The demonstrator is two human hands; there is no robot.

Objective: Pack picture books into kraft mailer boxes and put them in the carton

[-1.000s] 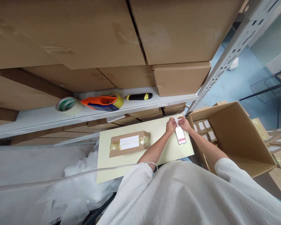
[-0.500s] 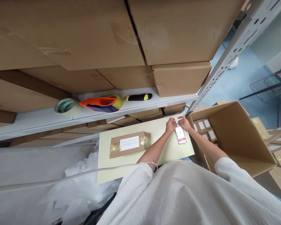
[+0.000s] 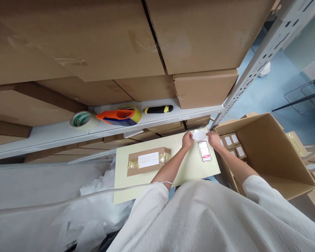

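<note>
Far L, white cable [image 3: 99, 193] runs over crumpled white sheeting [image 3: 99, 182] to the L sleeve; could snag if that arm swings. Tape roll [image 3: 81, 120] & orange tape dispenser [image 3: 115, 115] sit nr front lip of the white shelf [image 3: 55, 126]; a knock could prob. tip either off. Taped, labelled cardboard box [image 3: 132, 170] lies on the pale-yellow board [image 3: 196, 168], nr the L forearm; an elbow sweep might shove it. Utility knife [image 3: 158, 109] on shelf above: can't tell if blade's out, so a blind grab = cut risk. L hand [image 3: 187, 140] & R hand [image 3: 214, 140] are apart, each pinching one side of a white slip [image 3: 200, 135], btwn them just beyond the phone [image 3: 204, 151]. Main risk: slip creases or tears from uneven pull. A dropped wrist might nudge phone. Far R, uncovered carton [image 3: 267, 150] is just beside R forearm; slip could fall in if grip slackens.
</note>
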